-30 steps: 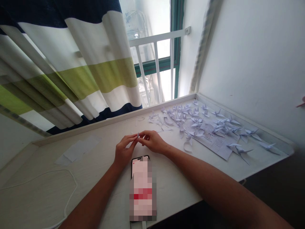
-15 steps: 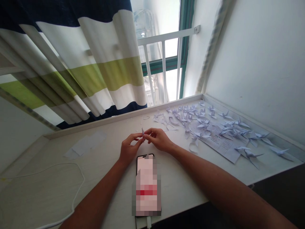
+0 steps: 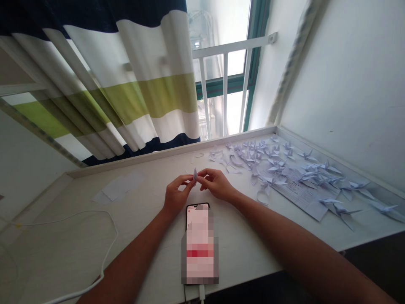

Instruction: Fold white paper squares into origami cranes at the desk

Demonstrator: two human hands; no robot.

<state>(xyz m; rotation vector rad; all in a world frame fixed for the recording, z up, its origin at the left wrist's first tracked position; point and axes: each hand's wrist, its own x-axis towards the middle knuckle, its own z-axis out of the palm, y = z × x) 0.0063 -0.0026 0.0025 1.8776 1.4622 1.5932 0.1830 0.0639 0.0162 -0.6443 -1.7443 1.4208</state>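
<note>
Daylight enters by the window (image 3: 228, 21) between 12 and 1 o'clock, its panes overexposed to near white. The curtain (image 3: 145, 55) at 10 to 11 o'clock is backlit, with dim folds. Soft light covers the tabletop (image 3: 152, 245); deep shadow lies at 4 to 5 o'clock. Wide-angle distortion stretches the margins. Coarse pixelation masks the phone (image 3: 200, 236) at 6 o'clock; the folded paper (image 3: 195, 173) near centre shows little detail.
</note>
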